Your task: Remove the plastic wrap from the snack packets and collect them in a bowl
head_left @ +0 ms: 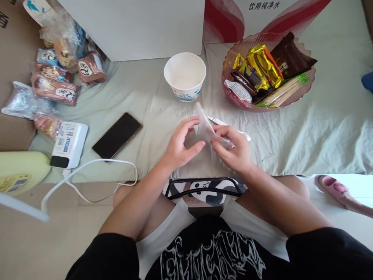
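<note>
My right hand [234,149] pinches a small clear plastic bag [206,126] between thumb and fingers, and the bag's narrow end sticks up to the left. Beside it, my left hand [186,142] has its thumb and fingers apart. Its fingertips come close to the bag's edge, and whether they touch it I cannot tell. Partly hidden behind my right hand lies a slim white object with a pointed, metallic-looking tip [215,120]. Just beyond both hands a white paper bowl [186,93] with blue print stands upright, with nothing visible inside.
A pink ribbed bowl [233,99] of wrapped snacks and wooden sticks stands at right. A phone [117,136], a white device [71,144] with a cable and several snack packets [55,89] are at left. Boxes [140,27] stand behind. A pale yellow bottle [23,171] lies at far left.
</note>
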The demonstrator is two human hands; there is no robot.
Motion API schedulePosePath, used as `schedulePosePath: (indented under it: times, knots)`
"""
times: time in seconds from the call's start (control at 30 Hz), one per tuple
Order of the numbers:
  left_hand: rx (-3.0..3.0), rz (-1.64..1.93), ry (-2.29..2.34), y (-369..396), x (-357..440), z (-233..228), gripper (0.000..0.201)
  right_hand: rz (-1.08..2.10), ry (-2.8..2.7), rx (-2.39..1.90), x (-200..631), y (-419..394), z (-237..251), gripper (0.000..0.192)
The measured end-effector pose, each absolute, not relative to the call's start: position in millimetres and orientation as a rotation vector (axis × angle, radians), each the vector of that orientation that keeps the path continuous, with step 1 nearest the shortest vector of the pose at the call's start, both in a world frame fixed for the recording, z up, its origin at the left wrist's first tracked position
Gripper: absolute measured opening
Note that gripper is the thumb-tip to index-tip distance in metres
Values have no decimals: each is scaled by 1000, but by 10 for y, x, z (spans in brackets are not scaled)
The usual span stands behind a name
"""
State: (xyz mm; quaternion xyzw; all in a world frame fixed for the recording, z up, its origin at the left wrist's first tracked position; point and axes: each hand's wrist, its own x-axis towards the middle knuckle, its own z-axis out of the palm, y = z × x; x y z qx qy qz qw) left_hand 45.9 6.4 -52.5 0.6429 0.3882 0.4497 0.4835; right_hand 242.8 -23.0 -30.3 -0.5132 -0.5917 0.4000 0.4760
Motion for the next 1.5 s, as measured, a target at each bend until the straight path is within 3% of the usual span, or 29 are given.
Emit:
schedulePosePath:
  times: [0.07, 0.17, 0.27, 0.37, 0.53, 0.8, 1.03, 1.17, 1.37, 1.5]
  knots:
    - [1456, 940, 792, 26, 509, -530, 53, 1183, -1485, -1132, 2404, -246, -320, 17]
    - [1317, 883, 783, 41, 526, -526, 47, 1322, -1427, -1104, 2395, -239, -373, 24]
    - [1229, 935, 866, 84, 499, -509, 45, 1132, -1300, -1273, 2397, -213, -444, 28]
    - [1116, 880, 846, 101, 478, -507, 47, 1012, -1243, -1324, 2399, -179, -476, 45]
    - [1150, 895, 842, 127, 468, -538, 40, 1286, -1371, -1380, 2444, -162, -388, 33]
    - [1172, 1167, 1086, 313, 342, -474, 20, 730, -1480, -1481, 2590, 98, 71, 33]
    - [1166, 1199, 1009, 382, 244, -402, 24, 79, -2030, -1673, 2159, 1306, 783, 16]
    - [1165, 1194, 974, 331, 167, -362, 28, 44, -2253, -1908, 1887, 1756, 750, 12]
    - [1174, 1198, 944, 241, 17, -259, 27, 31, -2498, -1880, 1727, 1718, 540, 11]
    - [1171, 1191, 923, 203, 4, -217, 28, 240, -2537, -1942, 1683, 1879, 319, 20]
